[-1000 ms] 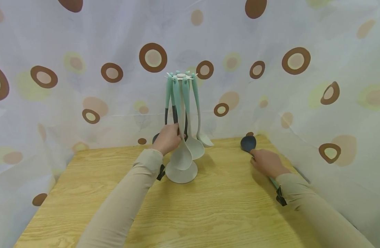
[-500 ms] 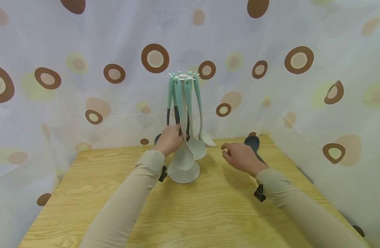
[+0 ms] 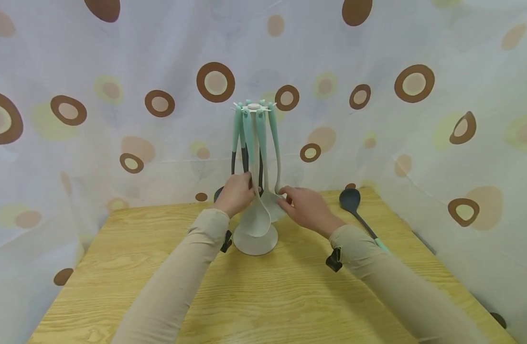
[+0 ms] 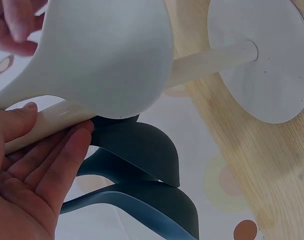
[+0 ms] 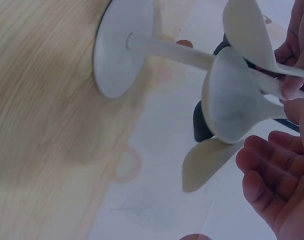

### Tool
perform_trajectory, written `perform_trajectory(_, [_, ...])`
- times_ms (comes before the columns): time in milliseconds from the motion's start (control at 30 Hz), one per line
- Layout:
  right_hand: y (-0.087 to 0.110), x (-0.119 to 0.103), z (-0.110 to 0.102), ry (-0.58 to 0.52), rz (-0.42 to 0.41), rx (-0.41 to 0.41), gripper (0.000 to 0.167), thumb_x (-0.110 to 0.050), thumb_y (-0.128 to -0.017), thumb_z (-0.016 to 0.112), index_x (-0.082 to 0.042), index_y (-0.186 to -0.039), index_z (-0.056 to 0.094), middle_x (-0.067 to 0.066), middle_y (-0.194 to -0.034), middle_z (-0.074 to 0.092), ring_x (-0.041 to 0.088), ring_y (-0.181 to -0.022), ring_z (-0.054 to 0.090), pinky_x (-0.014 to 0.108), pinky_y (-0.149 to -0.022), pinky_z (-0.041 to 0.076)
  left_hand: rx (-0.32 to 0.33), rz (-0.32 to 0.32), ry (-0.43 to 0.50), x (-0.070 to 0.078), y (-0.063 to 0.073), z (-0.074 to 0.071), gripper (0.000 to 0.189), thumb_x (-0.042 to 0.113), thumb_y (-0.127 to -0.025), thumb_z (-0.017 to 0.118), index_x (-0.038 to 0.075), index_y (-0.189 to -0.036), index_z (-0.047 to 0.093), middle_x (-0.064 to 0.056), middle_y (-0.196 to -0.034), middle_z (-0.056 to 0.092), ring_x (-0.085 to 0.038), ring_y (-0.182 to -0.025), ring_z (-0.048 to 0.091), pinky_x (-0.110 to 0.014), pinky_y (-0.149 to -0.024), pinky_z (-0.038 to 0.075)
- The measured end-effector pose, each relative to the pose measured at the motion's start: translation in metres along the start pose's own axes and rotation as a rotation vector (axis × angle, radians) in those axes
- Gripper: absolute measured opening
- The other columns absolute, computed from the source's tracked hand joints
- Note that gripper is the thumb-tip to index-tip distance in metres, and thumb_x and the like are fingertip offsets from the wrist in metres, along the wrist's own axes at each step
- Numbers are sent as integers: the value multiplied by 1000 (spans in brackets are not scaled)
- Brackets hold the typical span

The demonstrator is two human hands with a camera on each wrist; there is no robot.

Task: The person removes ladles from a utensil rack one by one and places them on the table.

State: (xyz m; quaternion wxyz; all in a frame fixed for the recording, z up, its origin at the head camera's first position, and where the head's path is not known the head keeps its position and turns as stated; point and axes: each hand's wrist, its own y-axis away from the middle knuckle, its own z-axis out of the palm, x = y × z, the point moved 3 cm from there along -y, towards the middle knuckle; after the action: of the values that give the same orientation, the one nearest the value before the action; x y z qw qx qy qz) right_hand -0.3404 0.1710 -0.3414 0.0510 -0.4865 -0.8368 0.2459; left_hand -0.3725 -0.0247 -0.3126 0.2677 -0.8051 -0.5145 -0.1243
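A white utensil stand (image 3: 254, 246) with mint-handled utensils hanging from its top stands mid-table. My left hand (image 3: 235, 193) grips its post (image 4: 212, 65) from the left, thumb and fingers around it. A white ladle (image 3: 254, 220) hangs in front of that hand. From the right, my right hand (image 3: 308, 208) reaches in beside a second white ladle (image 5: 234, 95), fingertips right at its neck, with a gap between thumb and fingers. Another pale utensil (image 5: 207, 167) hangs under those fingers. Behind the post, dark ladles (image 4: 147, 150) show in the left wrist view.
A dark spoon-shaped utensil (image 3: 350, 199) with a mint handle lies on the wooden table (image 3: 151, 258) at the right, beyond my right forearm. A patterned curtain (image 3: 181, 48) closes off the back and sides of the table.
My right hand has let go of the dark utensil on the table and moved left to the hanging ladles. My left hand has kept its grip on the post.
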Motion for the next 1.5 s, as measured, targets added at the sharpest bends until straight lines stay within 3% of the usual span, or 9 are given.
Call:
perform_trajectory(233, [-16,-16,4,-33,35,6,29,-36,-102,59,-13,-115,70,-2,-80,70,13,-67,63,34,-60,51,1,-6,0,-2,0,1,20,27,-100,64,7,-101,62,-8,-86,68,-25,-82,68,-40,-73,55])
perform_trajectory(400, [-22,-24,3,-74,56,2,29,-34,-102,59,-9,-113,70,-1,-77,68,13,-61,60,32,-56,49,12,0,-14,-3,0,1,20,27,-100,65,7,-101,62,-9,-86,68,-25,-83,68,-40,-74,55])
perform_trajectory(733, [-32,-21,12,-171,110,67,27,-30,-103,57,-10,-120,64,-3,-72,64,12,-58,56,30,-55,45,15,18,-2,-4,1,1,21,25,-99,65,6,-108,62,-11,-93,71,-27,-87,70,-42,-76,55])
perform_trajectory(1033, [-39,-29,10,-209,103,94,25,-32,-104,55,-12,-90,60,0,-67,58,14,-54,50,29,-50,39,36,31,-26,-4,2,0,18,24,-101,60,7,-107,62,-12,-93,70,-27,-84,68,-42,-75,54])
perform_trajectory(1500, [-36,-33,-4,-190,119,111,26,-27,-106,52,-10,-87,57,3,-66,54,17,-55,48,30,-52,38,37,25,-41,-4,1,2,20,24,-98,66,7,-108,63,-9,-91,71,-24,-82,69,-40,-74,55])
